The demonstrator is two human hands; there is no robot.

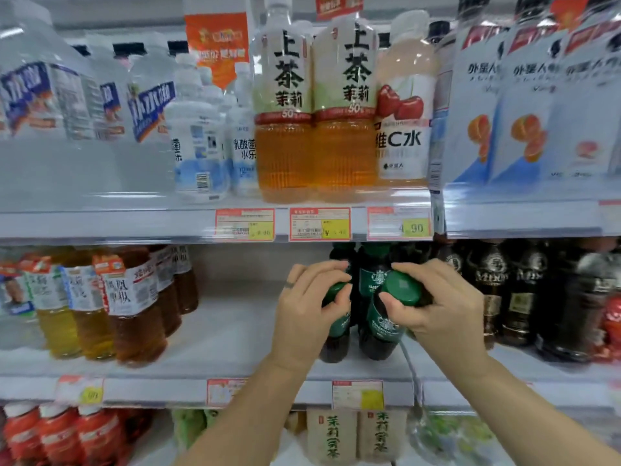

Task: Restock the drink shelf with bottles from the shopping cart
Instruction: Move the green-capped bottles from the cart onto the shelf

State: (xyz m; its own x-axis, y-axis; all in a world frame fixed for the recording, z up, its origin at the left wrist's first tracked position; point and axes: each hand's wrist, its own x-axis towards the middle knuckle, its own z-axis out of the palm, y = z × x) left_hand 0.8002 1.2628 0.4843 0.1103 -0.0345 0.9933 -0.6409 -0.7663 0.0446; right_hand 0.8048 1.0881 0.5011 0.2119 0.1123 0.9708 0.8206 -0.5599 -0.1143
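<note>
12 o'clock: you've got two tea bottles (284, 95) reading 上茶 茉莉, with 50% on the red band. 1 o'clock: peach bottle (403, 139), 维C水. 3 o'clock: price tag (415, 227), 4.90. 11 o'clock: white bottle (243, 149), 乳酸菌 水乐. 5 o'clock: green-capped bottles (383, 326), Starbucks logo.

Bright, even store light with soft shadows; the wide-angle lens bends the shelf (141, 227) edges, and the outer bottles look blurred.

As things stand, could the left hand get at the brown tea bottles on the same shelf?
Probably, but not at once: bare shelf lies between the left hand and the brown tea bottles, yet it grips a green-capped bottle.
</note>
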